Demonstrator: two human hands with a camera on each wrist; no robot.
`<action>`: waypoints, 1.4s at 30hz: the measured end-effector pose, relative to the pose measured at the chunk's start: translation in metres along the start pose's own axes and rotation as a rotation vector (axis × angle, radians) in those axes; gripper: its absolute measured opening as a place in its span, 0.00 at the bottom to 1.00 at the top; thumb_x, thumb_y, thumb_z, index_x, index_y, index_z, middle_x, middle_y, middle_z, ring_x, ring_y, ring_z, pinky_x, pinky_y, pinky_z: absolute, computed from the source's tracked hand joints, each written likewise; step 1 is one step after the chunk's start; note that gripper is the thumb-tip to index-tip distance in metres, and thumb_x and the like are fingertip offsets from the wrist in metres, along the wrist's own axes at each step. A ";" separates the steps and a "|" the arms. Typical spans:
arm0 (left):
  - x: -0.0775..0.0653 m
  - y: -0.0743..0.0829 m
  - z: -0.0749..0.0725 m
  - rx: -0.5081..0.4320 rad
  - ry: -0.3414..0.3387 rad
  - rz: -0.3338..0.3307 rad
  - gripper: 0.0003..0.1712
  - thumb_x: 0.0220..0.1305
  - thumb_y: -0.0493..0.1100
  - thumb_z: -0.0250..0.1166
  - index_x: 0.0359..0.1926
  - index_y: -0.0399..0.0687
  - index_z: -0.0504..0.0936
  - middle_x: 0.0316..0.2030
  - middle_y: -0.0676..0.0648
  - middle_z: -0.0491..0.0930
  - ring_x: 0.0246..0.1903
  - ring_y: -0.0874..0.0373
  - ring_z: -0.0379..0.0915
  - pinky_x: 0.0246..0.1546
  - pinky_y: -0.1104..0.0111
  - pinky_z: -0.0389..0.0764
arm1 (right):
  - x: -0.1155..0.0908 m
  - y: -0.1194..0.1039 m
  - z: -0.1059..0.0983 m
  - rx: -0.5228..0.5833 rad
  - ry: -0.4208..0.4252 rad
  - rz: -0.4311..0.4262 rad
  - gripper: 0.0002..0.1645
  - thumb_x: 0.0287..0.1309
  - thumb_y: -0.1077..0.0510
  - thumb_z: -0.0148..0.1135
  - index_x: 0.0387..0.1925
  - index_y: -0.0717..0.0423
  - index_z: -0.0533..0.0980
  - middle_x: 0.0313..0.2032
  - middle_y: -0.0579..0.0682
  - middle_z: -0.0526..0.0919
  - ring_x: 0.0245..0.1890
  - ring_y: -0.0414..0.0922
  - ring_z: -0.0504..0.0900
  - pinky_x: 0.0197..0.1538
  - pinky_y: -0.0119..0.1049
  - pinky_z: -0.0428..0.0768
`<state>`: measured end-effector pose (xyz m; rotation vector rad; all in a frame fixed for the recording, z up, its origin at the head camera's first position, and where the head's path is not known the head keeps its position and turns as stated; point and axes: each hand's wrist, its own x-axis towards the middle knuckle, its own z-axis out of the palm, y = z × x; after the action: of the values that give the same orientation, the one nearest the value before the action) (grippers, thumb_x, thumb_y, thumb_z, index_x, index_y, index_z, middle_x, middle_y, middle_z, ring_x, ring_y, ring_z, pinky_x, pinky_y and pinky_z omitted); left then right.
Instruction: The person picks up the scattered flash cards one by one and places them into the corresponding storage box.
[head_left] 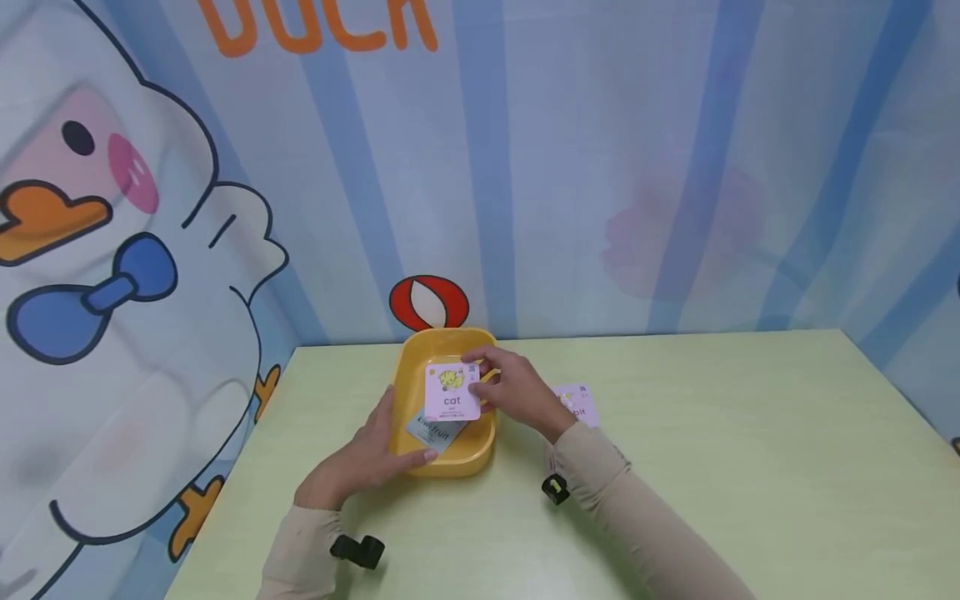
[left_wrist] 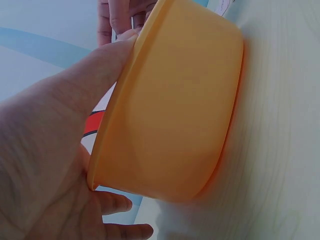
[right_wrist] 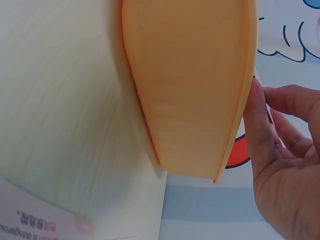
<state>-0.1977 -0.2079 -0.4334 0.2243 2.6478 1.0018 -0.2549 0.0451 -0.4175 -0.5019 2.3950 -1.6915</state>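
Observation:
A yellow plastic basin (head_left: 468, 463) stands on the table. At its front-left side my left hand (head_left: 365, 457) grips the rim, the thumb over the edge and the fingers along the outer wall (left_wrist: 175, 110). My right hand (head_left: 522, 393) pinches a pink card printed "cat" (head_left: 452, 408) by its right edge, above the basin. Below that card a grey-blue "kiwi fruit" card (head_left: 429, 432) lies inside the basin, partly covered from view. In the right wrist view my right hand (right_wrist: 285, 160) is beside the basin's rim, and the card is mostly hidden behind the fingers.
Another pink card (head_left: 579, 403), its word ending in "bit", lies on the pale table (head_left: 720, 450) behind my right wrist and is partly hidden. A printed cloth backdrop (head_left: 570, 167) with a large cartoon duck (head_left: 142, 400) rises behind and to the left.

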 end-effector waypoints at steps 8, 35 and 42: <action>0.000 0.001 0.000 -0.010 -0.002 -0.005 0.74 0.55 0.68 0.71 0.81 0.47 0.29 0.81 0.39 0.38 0.77 0.38 0.43 0.72 0.38 0.55 | 0.000 0.000 0.004 0.015 -0.014 0.023 0.23 0.65 0.66 0.65 0.60 0.51 0.77 0.44 0.55 0.75 0.40 0.50 0.82 0.37 0.37 0.88; 0.001 0.000 0.000 0.005 -0.003 0.028 0.74 0.56 0.68 0.70 0.80 0.43 0.28 0.81 0.37 0.36 0.78 0.37 0.40 0.73 0.38 0.53 | 0.000 0.002 0.017 -0.028 -0.002 -0.015 0.21 0.63 0.65 0.67 0.57 0.53 0.79 0.42 0.54 0.77 0.36 0.47 0.84 0.45 0.47 0.88; 0.002 -0.002 0.001 0.001 -0.006 0.022 0.74 0.57 0.68 0.70 0.80 0.43 0.27 0.81 0.38 0.35 0.79 0.38 0.37 0.73 0.38 0.52 | 0.000 0.003 0.018 -0.056 0.013 -0.009 0.21 0.63 0.66 0.67 0.57 0.53 0.80 0.41 0.53 0.77 0.36 0.46 0.83 0.44 0.45 0.87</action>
<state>-0.1995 -0.2083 -0.4359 0.2573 2.6462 1.0055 -0.2495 0.0300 -0.4268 -0.5117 2.4586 -1.6403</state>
